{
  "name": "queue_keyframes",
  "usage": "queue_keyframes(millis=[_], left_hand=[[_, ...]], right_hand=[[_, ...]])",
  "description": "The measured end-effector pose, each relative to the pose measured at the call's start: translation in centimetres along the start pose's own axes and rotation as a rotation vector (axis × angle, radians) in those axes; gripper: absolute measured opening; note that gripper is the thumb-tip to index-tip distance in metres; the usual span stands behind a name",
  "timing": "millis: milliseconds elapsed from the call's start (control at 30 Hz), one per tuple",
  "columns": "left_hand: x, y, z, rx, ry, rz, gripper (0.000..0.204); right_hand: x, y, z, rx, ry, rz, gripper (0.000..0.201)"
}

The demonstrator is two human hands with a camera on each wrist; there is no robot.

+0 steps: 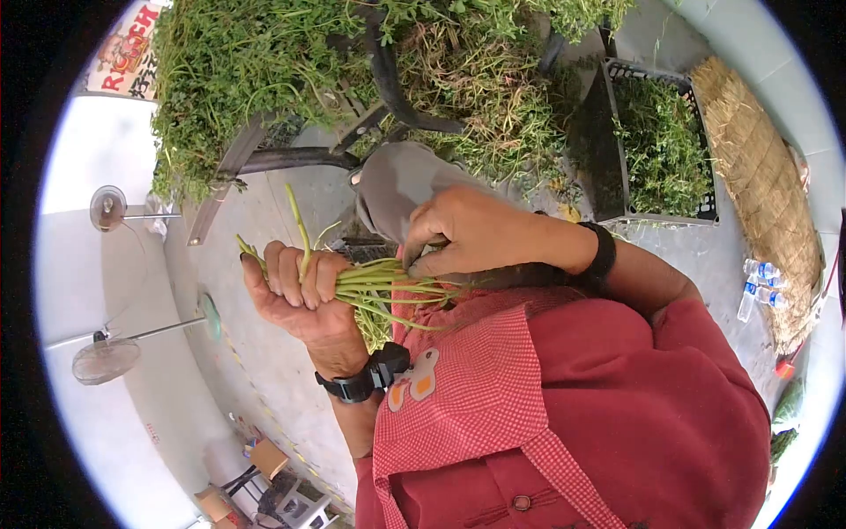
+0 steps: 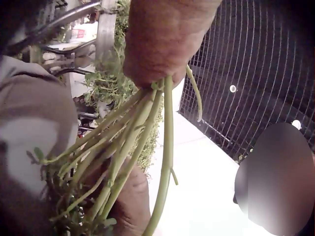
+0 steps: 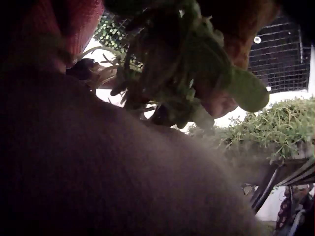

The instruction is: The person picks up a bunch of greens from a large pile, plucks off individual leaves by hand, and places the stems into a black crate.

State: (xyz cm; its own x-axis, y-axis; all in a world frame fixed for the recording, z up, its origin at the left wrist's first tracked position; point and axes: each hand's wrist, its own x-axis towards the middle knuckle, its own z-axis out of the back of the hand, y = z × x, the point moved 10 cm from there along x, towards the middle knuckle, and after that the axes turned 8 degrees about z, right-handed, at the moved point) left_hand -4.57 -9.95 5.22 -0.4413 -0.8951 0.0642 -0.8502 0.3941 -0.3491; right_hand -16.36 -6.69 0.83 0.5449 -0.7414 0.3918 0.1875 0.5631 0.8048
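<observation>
My left hand (image 1: 304, 286) grips a bunch of leafy green stems (image 1: 379, 284) in front of the apron. Its fingers are curled around the bunch, and a few stem ends stick out beyond them. At the other end of the stems, my right hand (image 1: 467, 231) pinches with thumb and forefinger bent in. The left wrist view has the stems (image 2: 130, 142) fanning down from the left fist to the right hand (image 2: 130, 196) behind them. Dark rounded leaves (image 3: 206, 69) fill the space by the fingers in the right wrist view.
A large heap of greens (image 1: 238, 88) lies on a metal-framed stand ahead. More greens (image 1: 493, 97) are piled beyond the knee. A black crate (image 1: 599, 150) of greens stands to the right, near a straw roll (image 1: 749, 176) and water bottles (image 1: 762, 286). Fans (image 1: 106, 360) are at left.
</observation>
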Motion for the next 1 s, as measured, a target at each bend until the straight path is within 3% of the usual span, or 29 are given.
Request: queue_keyframes(millis=[67,233,300,633,667,733,767,867,933,1000], left_hand=[[0.4,0.3,0.1,0.027,0.001,0.012,0.041],[2.0,1.8,-0.7,0.073,-0.012,0.045,0.043],[3.2,2.7,-1.5,0.130,0.053,0.085,0.040],[5.7,6.0,-1.9,0.120,0.066,0.154,0.039],[5.4,5.9,-2.0,0.117,0.061,0.145,0.039],[5.0,5.3,-1.9,0.116,0.056,0.127,0.039],[4.8,4.9,-2.1,0.106,0.073,0.128,0.039],[4.4,4.3,-2.6,0.079,0.100,0.123,0.038],[4.2,3.9,-2.7,0.058,0.106,0.111,0.038],[4.0,3.5,-2.3,0.091,0.077,0.082,0.037]], right_hand=[[-0.3,-1.1,0.0,0.084,0.004,-0.059,0.022],[-0.4,-1.1,1.5,0.269,-0.039,-0.008,0.024],[-0.5,-1.8,2.6,0.217,-0.094,-0.013,0.025],[-3.3,-5.6,10.2,0.052,-0.448,-0.128,0.024],[-3.6,-5.8,10.7,0.047,-0.447,-0.123,0.024],[-4.5,-7.7,9.6,0.817,-0.447,-0.303,0.025],[-4.4,-7.2,9.3,1.037,-0.414,-0.260,0.024],[-4.1,-7.5,8.0,1.081,-0.330,-0.301,0.024],[-4.2,-7.0,7.7,1.008,-0.383,-0.363,0.021],[-3.1,-6.7,5.6,0.661,-0.105,-0.232,0.024]])
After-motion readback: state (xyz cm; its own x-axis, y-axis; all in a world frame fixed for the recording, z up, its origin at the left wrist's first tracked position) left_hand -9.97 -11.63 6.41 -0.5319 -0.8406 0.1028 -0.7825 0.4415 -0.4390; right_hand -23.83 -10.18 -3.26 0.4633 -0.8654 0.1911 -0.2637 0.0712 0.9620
